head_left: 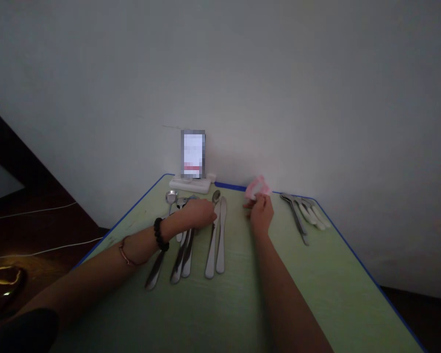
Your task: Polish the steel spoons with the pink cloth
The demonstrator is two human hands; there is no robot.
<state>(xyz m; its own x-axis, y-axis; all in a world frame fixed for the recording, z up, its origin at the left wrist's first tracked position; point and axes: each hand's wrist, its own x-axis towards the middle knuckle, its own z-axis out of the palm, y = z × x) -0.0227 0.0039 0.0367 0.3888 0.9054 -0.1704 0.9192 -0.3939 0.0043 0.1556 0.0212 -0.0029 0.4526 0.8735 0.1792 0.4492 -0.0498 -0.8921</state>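
My left hand (200,214) reaches across a row of metal cutlery (185,250) laid out on a green table (242,304). Its fingers curl over the top ends of the middle pieces, next to a spoon and knife pair (216,240). I cannot make out whether it grips one. My right hand (260,213) is raised slightly near the table's far edge and pinches a crumpled pink cloth (257,188). The left wrist wears a dark bead bracelet and a red cord.
A second bunch of cutlery (305,213) lies at the far right of the table. A phone on a white stand (192,169) leans against the wall at the back. The table has a blue rim. White cables (40,250) run across the dark floor at left.
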